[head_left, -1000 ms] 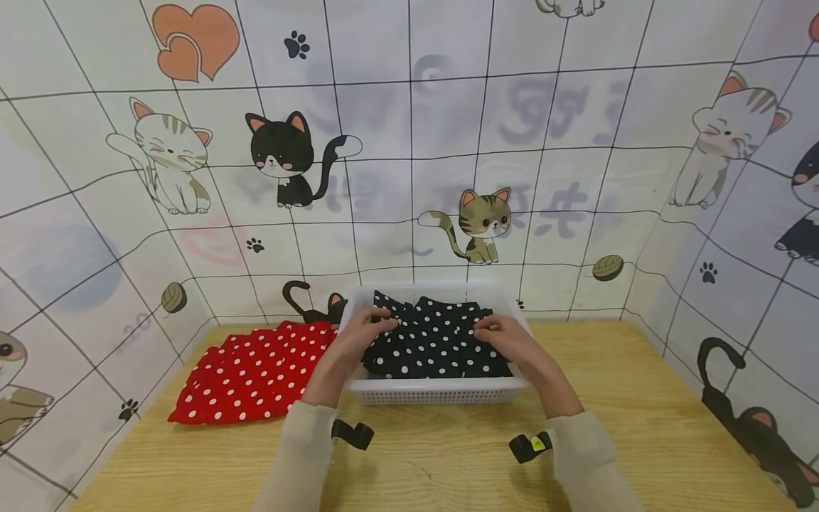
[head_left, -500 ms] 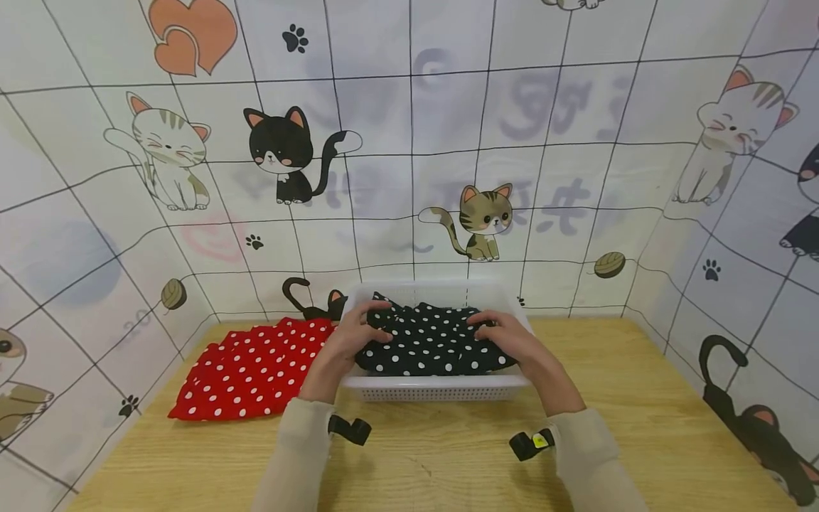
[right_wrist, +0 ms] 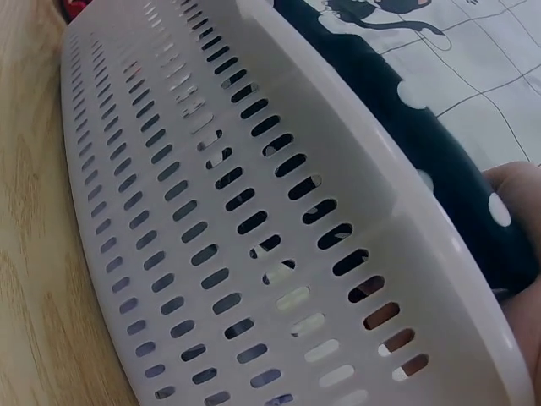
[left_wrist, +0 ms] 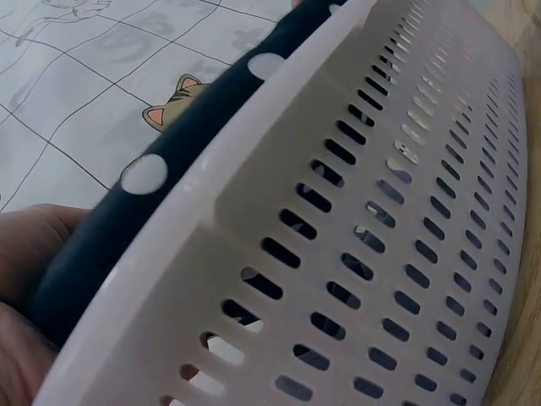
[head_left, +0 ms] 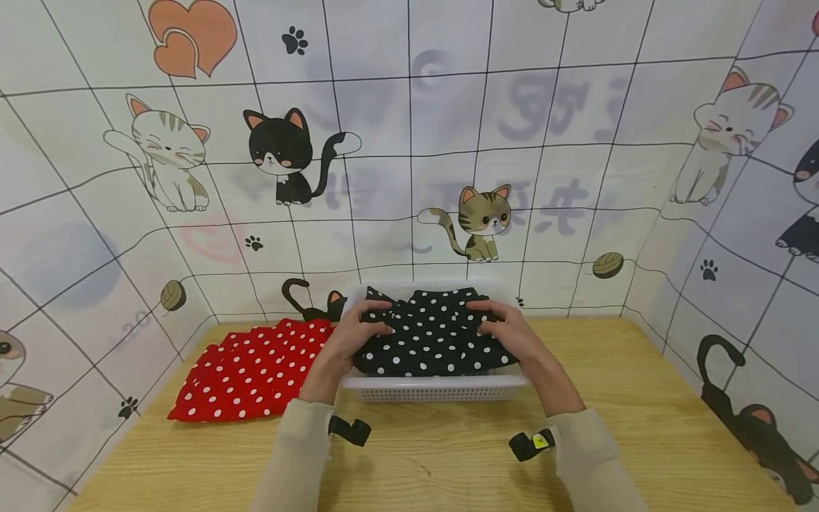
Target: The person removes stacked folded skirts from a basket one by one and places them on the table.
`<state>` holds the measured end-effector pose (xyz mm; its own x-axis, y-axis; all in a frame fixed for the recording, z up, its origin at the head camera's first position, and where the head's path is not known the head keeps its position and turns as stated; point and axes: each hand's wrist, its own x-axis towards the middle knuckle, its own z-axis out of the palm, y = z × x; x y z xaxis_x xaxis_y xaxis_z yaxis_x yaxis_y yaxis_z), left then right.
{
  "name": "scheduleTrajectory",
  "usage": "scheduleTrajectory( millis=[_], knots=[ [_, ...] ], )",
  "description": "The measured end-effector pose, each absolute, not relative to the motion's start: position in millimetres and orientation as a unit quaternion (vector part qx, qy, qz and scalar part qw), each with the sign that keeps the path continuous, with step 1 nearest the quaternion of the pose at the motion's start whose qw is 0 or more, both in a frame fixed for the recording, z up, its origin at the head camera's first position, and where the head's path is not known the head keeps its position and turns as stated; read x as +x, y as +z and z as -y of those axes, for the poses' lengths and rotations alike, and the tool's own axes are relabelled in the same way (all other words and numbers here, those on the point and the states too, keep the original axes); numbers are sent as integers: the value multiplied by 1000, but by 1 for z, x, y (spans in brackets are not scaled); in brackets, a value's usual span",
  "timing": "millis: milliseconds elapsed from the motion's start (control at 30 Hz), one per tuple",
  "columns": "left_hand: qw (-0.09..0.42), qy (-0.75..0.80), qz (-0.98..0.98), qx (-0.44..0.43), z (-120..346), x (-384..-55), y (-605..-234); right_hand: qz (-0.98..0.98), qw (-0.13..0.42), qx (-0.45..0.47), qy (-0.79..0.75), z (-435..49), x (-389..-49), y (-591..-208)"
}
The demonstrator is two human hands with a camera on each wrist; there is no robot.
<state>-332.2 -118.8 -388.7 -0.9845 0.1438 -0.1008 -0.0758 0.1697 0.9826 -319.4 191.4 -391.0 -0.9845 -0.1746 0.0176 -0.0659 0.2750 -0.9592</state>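
A black cloth with white polka dots lies bunched in a white plastic basket, partly over its rim level. My left hand grips the cloth's left side, thumb in front and fingers behind. At the right side my right hand holds it in the same way. Both wrist views show the dark cloth just above the basket's slotted wall, with part of each hand at its edge. What lies under the cloth is hidden.
A red cloth with white dots lies on the wooden table, left of the basket and close against it. Behind the basket stands a wall cover printed with cats.
Both hands have shifted from the top of the black cloth to its outer sides. The cloth was pressed lower half a second ago, and its back edge now stands higher. The basket stays put.
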Motion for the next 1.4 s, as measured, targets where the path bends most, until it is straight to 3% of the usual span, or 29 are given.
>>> scheduleTrajectory(
  millis=[233,567,1400],
  knots=[
    [79,633,-769,45,118,-330,-383,-751,51,-92,-652,-196,-319,-389],
    [44,643,-763,55,118,-327,-379,-765,20,-80,-639,-199,-318,-381],
    [13,624,-775,99,118,-316,-365,-763,-5,-84,-641,-205,-307,-363]
  ],
)
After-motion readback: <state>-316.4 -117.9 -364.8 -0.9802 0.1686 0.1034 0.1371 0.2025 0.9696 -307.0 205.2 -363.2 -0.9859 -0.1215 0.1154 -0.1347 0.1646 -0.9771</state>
